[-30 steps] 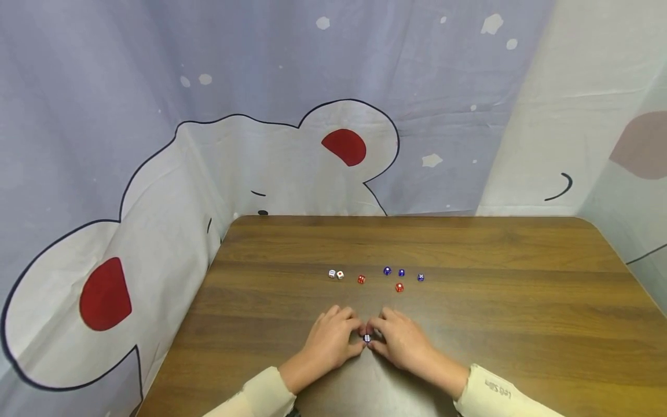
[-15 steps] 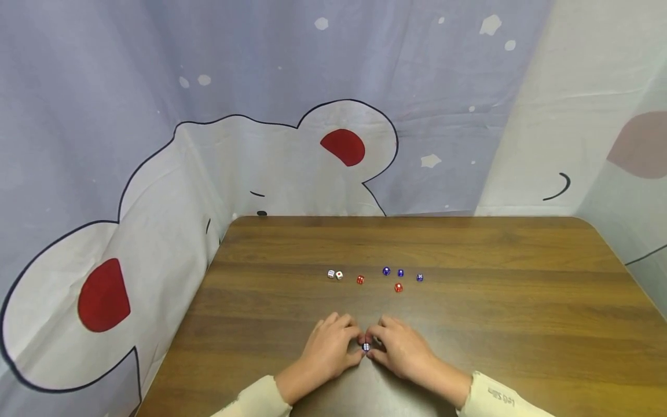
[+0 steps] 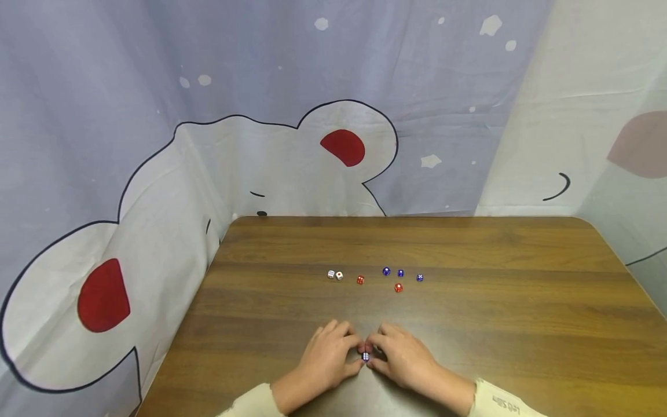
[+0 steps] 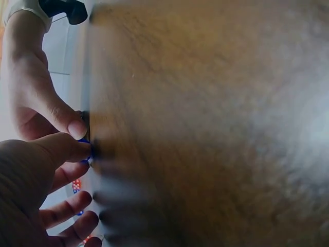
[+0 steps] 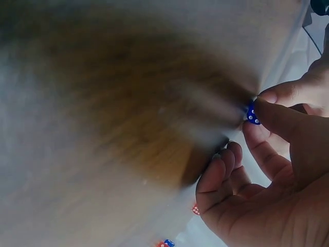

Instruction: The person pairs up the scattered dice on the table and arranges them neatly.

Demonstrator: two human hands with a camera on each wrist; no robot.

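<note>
A blue die [image 3: 366,357] with white dots sits between my two hands, low on the wooden table [image 3: 495,301]. From the left, the thumb and forefinger of my left hand [image 3: 328,354] pinch it. My right hand [image 3: 405,358] pinches it from the other side in the same way, so the fingertips of both hands meet around it. The right wrist view shows a dotted face of the blue die [image 5: 252,113] between the fingertips. In the left wrist view, the fingers hide most of the die [image 4: 85,150].
Farther back lie two white dice [image 3: 335,275], a red die [image 3: 361,280], another red die [image 3: 398,288], and three blue dice, one being the rightmost die [image 3: 420,277]. A patterned curtain [image 3: 292,168] hangs behind the table's far edge.
Both hands have drawn the blue die along the table, toward the person. The dice farther back keep their places.
</note>
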